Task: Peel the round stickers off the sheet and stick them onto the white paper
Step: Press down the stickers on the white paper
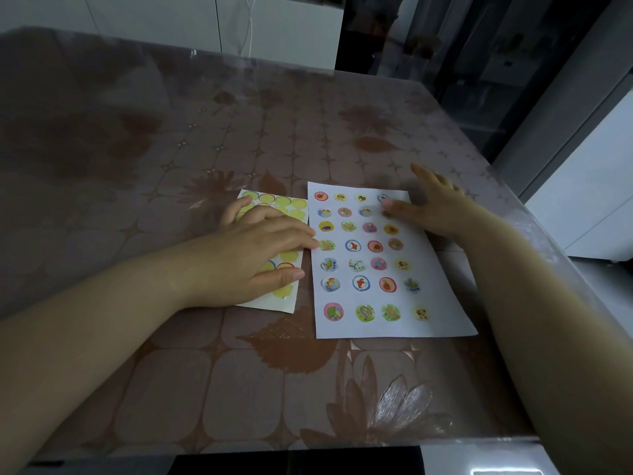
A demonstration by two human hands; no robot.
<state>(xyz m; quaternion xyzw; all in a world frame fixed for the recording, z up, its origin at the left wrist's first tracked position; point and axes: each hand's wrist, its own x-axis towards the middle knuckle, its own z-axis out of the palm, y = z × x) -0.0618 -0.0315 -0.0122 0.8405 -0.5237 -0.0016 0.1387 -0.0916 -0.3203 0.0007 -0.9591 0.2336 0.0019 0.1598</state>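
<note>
1. Round stickers (360,282) lie in neat rows of four down the white paper (445,303). Each is a small coloured disc with a cartoon picture inside, ringed in red, blue, pink, yellow or green. The pictures are too small to name with certainty.
2. The white paper lies flat on the table (205,371), to the right of centre, with its long side running away from the person and turned slightly.
3. The sticker sheet (284,202) lies just beside the paper's left edge. Its visible part shows mostly plain yellow circles, a few with coloured rings left round them.
4. The left hand (260,248) lies palm down on the sticker sheet with its fingers straight and spread. It grips nothing. One fingertip reaches the left edge of the white paper, beside a green sticker in the fourth row.
5. The right hand (431,210) rests at the paper's far right corner, fingers stretched out and somewhat blurred. A fingertip lies on or just at the blue-ringed sticker (383,198) that ends the top row. It holds nothing that can be seen.
6. Both forearms are bare and reach in from the near edge of the table.
</note>
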